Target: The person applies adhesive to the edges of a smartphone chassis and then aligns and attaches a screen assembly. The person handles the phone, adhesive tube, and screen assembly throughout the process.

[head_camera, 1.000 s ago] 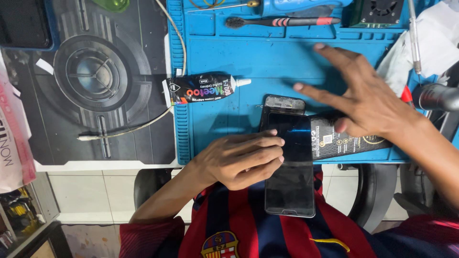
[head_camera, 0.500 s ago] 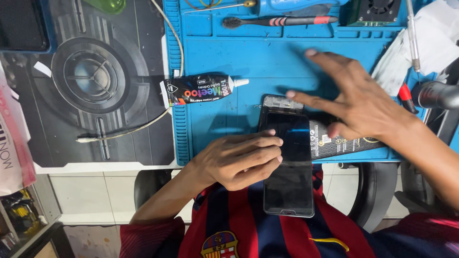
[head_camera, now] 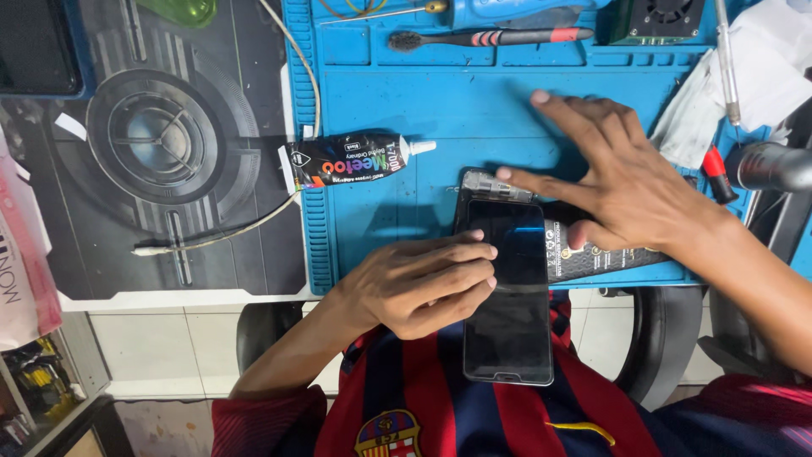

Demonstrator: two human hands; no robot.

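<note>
Your left hand [head_camera: 423, 283] grips the phone [head_camera: 507, 292], which hangs half off the blue mat [head_camera: 474, 110] over your lap. Your right hand [head_camera: 630, 182] is spread open, fingertip on its top edge. Loosen that grip and it tips off.

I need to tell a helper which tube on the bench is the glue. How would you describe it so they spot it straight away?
Find the blue work mat in the middle of the bench. On its left edge, just above the left hand, a small black glue tube lies on its side, its white nozzle pointing right. Unlike the larger black tube under the right hand, it bears multicoloured lettering.
</note>
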